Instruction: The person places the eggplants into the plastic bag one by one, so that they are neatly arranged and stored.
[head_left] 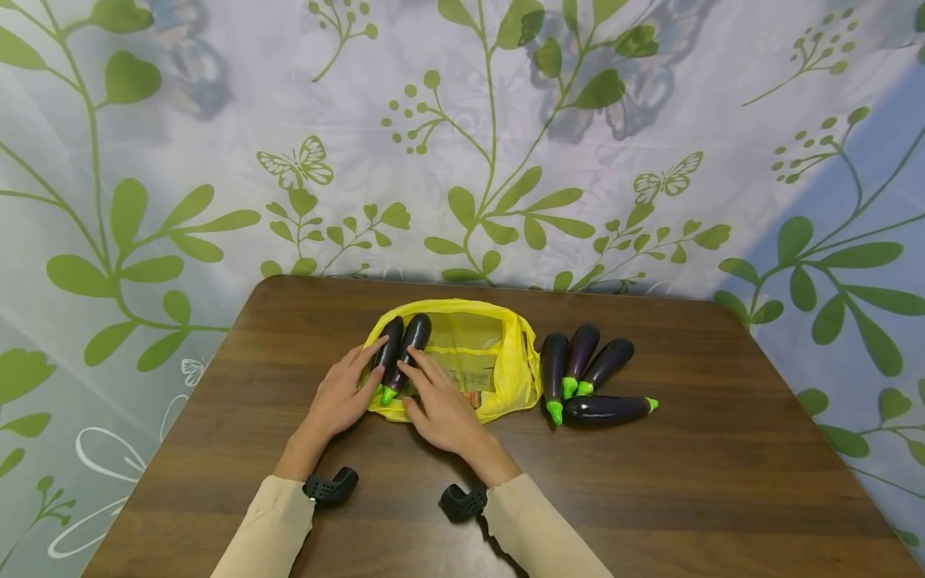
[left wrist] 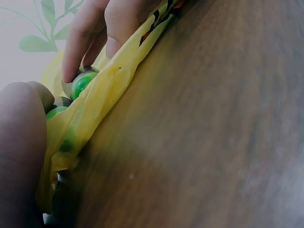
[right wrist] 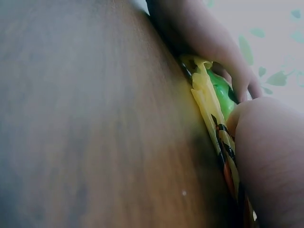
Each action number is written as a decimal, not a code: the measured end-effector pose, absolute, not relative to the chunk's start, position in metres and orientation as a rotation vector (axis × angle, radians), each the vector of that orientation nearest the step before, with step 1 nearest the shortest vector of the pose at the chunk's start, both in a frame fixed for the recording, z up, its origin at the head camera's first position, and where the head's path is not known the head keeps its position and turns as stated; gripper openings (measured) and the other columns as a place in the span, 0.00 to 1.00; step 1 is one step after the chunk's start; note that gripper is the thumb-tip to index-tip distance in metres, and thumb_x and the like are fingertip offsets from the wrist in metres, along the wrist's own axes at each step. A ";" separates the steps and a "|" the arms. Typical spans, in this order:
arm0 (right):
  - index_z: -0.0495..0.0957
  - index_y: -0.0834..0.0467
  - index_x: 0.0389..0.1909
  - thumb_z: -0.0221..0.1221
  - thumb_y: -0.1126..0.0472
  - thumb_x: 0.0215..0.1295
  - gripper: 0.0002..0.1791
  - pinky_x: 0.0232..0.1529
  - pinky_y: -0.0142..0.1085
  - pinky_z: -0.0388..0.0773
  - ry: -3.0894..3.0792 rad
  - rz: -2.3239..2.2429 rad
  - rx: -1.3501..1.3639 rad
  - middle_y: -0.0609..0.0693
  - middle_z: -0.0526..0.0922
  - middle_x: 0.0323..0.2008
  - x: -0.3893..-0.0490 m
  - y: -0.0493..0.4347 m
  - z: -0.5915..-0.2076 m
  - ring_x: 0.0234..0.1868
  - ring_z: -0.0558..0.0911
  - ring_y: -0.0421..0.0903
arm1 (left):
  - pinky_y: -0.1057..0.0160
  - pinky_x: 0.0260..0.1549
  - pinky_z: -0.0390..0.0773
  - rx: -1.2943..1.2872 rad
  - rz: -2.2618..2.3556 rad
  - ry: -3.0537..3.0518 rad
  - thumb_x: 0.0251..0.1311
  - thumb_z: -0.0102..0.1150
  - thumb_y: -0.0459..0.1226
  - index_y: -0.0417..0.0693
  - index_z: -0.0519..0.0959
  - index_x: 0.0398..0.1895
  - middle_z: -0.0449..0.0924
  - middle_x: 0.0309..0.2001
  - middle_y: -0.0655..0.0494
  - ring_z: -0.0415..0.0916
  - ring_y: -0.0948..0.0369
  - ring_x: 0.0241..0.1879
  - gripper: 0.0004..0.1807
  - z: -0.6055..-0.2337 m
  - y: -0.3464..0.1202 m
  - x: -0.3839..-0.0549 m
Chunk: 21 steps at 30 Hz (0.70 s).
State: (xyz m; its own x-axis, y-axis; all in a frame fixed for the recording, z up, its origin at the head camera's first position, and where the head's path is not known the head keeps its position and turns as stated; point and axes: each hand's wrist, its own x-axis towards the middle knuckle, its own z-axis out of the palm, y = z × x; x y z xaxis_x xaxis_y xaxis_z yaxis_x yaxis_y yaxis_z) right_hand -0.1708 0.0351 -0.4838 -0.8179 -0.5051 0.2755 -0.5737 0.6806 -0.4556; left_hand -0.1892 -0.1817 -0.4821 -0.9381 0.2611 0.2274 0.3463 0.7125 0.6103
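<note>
The left hand [head_left: 340,397] and right hand [head_left: 444,411], fingers spread, touch two long, shiny, dark purple eggplants [head_left: 415,333] inside a yellow plastic bag [head_left: 519,361]. Four more eggplants [head_left: 607,409] lie beside it.

Bag [head_left: 523,365]: yellow, with black and orange print
Eggplants [head_left: 605,410]: near-black purple
Caps [head_left: 554,413]: bright green
Table [head_left: 650,498]: brown, with darker wood-grain streaks
Backdrop [head_left: 347,104]: pale lilac-white, patterned with green leaves, berry sprigs, butterflies; white flower outlines at lower left
Sleeves [head_left: 267,530]: plain cream
Wrist mounts [head_left: 334,487]: black
</note>
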 end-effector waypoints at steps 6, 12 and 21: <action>0.63 0.51 0.79 0.51 0.57 0.79 0.30 0.76 0.51 0.62 -2.774 0.785 0.923 0.48 0.53 0.82 -0.173 0.037 -0.481 0.82 0.55 0.51 | 0.30 0.63 0.68 -0.486 -1.023 -2.819 0.78 0.48 0.54 0.67 0.57 0.82 0.61 0.76 0.40 0.65 0.36 0.70 0.32 -0.481 -0.181 -0.190; 0.62 0.49 0.80 0.50 0.58 0.78 0.30 0.77 0.51 0.61 -2.777 0.771 0.977 0.45 0.52 0.83 -0.174 0.039 -0.480 0.82 0.54 0.48 | 0.27 0.63 0.66 -0.453 -1.005 -2.854 0.73 0.55 0.56 0.68 0.59 0.81 0.53 0.80 0.38 0.59 0.35 0.74 0.36 -0.480 -0.182 -0.191; 0.59 0.51 0.81 0.49 0.56 0.80 0.30 0.77 0.49 0.60 -2.789 0.847 0.975 0.45 0.51 0.83 -0.171 0.041 -0.484 0.83 0.53 0.48 | 0.26 0.61 0.67 -0.445 -1.005 -2.852 0.67 0.60 0.61 0.66 0.60 0.81 0.54 0.79 0.39 0.62 0.34 0.72 0.41 -0.483 -0.180 -0.191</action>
State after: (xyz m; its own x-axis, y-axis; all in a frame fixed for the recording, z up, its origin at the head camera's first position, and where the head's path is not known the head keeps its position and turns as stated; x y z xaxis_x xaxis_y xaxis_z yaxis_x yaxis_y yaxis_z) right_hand -0.1712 0.0413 -0.4844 -0.7966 -0.5566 0.2359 -0.5938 0.6471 -0.4782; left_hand -0.1910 -0.1798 -0.4831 -0.9541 0.2433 0.1745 0.2989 0.7420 0.6001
